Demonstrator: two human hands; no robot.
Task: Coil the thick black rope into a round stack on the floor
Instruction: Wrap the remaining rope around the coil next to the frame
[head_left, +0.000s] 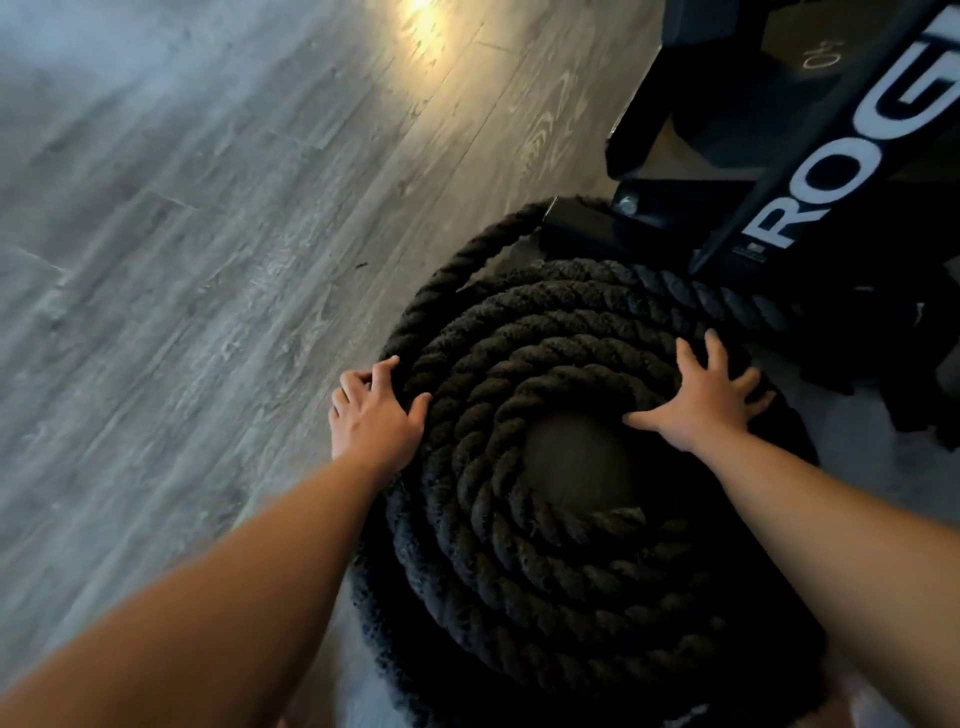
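Note:
The thick black rope (519, 545) lies on the floor as a round stack of several coils around a bare floor patch. One strand runs from the coil's far left side up toward a black steel frame. My left hand (371, 415) rests against the coil's outer left edge, fingers bent over the outermost turn. My right hand (706, 402) lies flat on top of the coil's right side, fingers spread, thumb pointing to the inner ring.
A black steel rack (831, 171) with white lettering stands at the upper right, its foot right behind the coil. Grey wood-look flooring (208, 260) stretches to the left and back. Dark fabric or straps lie at the right of the coil.

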